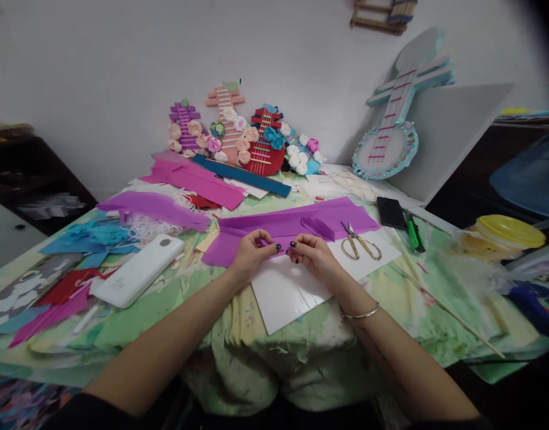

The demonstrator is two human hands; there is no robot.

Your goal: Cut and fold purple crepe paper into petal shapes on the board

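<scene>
My left hand and my right hand meet above a white board, each with thumb and fingers pinched. Between the fingertips is a small piece of purple crepe paper, largely hidden by the fingers. Just behind both hands lies a long folded sheet of purple crepe paper, with a loose purple scrap on it. Gold-handled scissors rest to the right of my right hand, blades partly apart, across the sheet's edge and the board.
At left are a white power bank, blue paper and white shredded strands. Flower-trimmed instrument models lean on the wall. A black phone, green cutter, thin stick and yellow-lidded tub lie right.
</scene>
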